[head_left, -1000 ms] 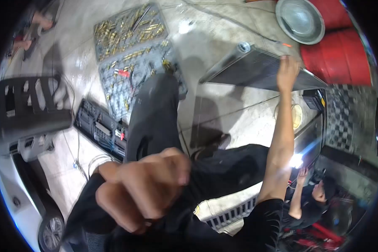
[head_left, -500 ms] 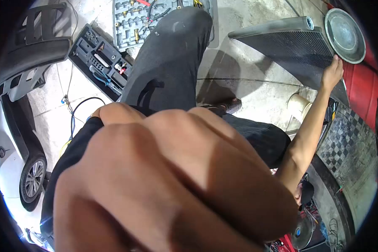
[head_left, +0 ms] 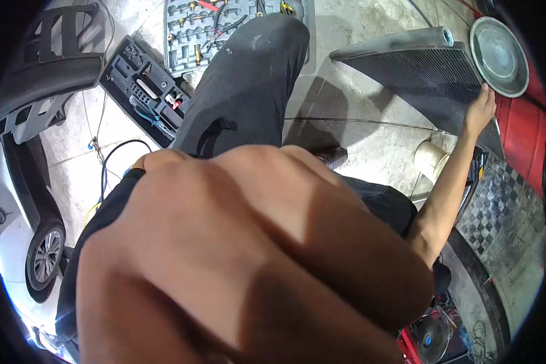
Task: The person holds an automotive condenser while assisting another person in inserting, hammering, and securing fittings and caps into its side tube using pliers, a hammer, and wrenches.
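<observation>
Very close to the camera, my left hand (head_left: 236, 242) fills the lower middle of the view. Its fingers are curled, and whatever lies inside them is hidden. At the right, my right hand (head_left: 480, 110) grips the edge of a dark finned radiator panel (head_left: 418, 76). The panel stands tilted on the floor, with a grey tube along its top edge. My bent knee (head_left: 264, 42) in dark trousers is between the panel and an open tool case.
Upper left holds the dark tool case (head_left: 118, 91) and a grey tray of fittings (head_left: 176, 36). A white car (head_left: 9, 242) is at left. A metal basin (head_left: 499, 57), red drums (head_left: 522, 133) and a cream container (head_left: 429, 159) stand right. Another person's dark cap (head_left: 441, 279) shows lower right.
My left hand has come much closer to the camera and covers more of the view. The view has shifted, while my right hand stays on the radiator panel's edge.
</observation>
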`<state>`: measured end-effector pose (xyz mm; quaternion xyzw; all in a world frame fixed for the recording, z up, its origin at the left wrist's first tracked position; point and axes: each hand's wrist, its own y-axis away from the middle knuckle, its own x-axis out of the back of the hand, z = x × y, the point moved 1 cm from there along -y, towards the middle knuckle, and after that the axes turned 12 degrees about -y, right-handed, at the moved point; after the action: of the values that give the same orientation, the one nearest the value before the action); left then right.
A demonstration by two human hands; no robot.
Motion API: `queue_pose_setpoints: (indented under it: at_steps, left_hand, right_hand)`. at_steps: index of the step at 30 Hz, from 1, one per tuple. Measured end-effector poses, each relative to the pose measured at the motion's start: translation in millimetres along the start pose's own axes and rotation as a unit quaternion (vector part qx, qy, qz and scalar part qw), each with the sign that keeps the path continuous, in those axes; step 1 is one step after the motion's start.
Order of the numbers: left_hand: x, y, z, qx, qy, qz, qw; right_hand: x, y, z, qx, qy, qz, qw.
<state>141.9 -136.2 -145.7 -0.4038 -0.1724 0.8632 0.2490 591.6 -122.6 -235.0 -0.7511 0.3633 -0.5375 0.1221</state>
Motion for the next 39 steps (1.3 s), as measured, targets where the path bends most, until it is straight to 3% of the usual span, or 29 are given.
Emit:
queue_pose_setpoints:
  at_steps: [11,20,25,30,39]
  left_hand:
    - [55.1,19.4,68.5,-0.027,-0.016,-0.018,0.999]
    - [67.0,3.7,54.8,-0.059,-0.019,-0.046,0.997]
    - [76.0,2.8,56.3,-0.061,-0.030,-0.049,0.996]
    - [78.3,7.6,56.4,-0.070,-0.043,-0.058,0.995]
    - [89.4,7.8,70.7,-0.099,-0.065,-0.078,0.990]
  right_hand:
    - [4.6,2.5,7.1,-0.042,0.022,-0.028,0.998]
    - [3.8,-0.7,4.7,-0.067,0.030,-0.026,0.997]
    - [0.0,-3.4,-4.7,0.005,-0.011,-0.001,1.000]
    - [0.0,-4.6,-4.3,0.016,0.006,0.007,1.000]
    - [3.4,-5.2,12.5,-0.034,0.002,-0.018,0.999]
